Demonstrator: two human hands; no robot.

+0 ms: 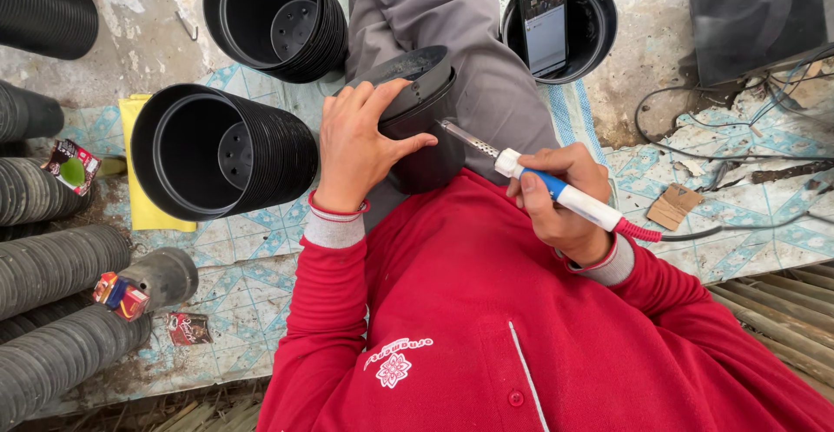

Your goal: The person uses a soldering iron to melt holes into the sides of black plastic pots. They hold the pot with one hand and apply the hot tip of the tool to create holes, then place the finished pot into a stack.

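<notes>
hands [356,149] gripping ribbed pot [417,115], soldering iron [556,190]

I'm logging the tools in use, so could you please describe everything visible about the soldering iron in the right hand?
The soldering iron has a white plastic handle with a blue band, a bare grey metal shaft and a red strain relief leading to a dark cord. The right hand grips the handle, holding it slanted with its tip up and left. The tip touches the side of the black pot, which the left hand steadies over the lap.
</notes>
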